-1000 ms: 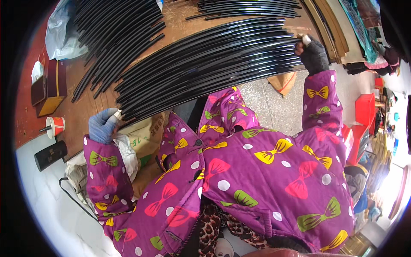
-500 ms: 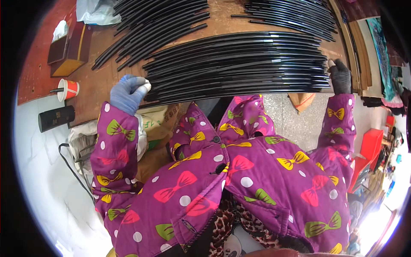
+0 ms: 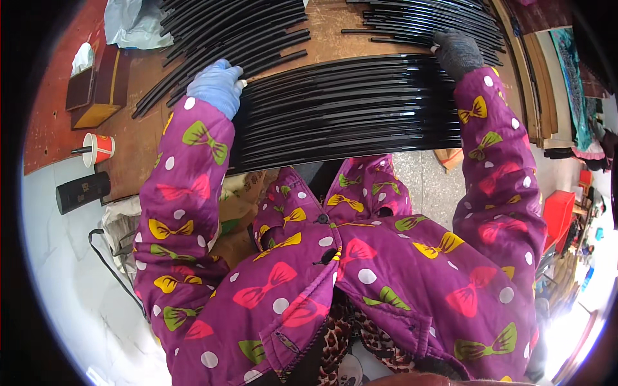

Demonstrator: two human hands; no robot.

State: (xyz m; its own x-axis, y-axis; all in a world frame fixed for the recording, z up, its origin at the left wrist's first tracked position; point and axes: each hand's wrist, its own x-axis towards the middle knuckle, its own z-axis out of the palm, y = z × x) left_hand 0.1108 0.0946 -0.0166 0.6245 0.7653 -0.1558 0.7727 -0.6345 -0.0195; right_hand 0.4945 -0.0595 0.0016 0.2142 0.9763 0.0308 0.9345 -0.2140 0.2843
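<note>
A layer of long, thin black rods (image 3: 341, 109) lies side by side along the near edge of the table. At the left end of its far side is my left hand (image 3: 219, 88) in a blue glove, fingers bent and drawn together. My right hand (image 3: 458, 54), in a dark grey glove, has its fingers curled at the right end of that same far side. Both sets of fingertips meet the rod ends; whether a rod is gripped is hidden. Behind lie a far-left bundle of black rods (image 3: 235, 32) and a far-right bundle of black rods (image 3: 418, 19).
Left of the rods stand a brown box (image 3: 96, 93) with tissue, a red-and-white paper cup (image 3: 98, 149) and a black cylinder (image 3: 84, 192). A pale plastic bag (image 3: 135, 24) lies at the far left. Wooden boards (image 3: 537, 83) line the table's right side.
Both hands have moved away from my body, from the near ends of the rod layer to its far side. My right hand has also come inward to the left.
</note>
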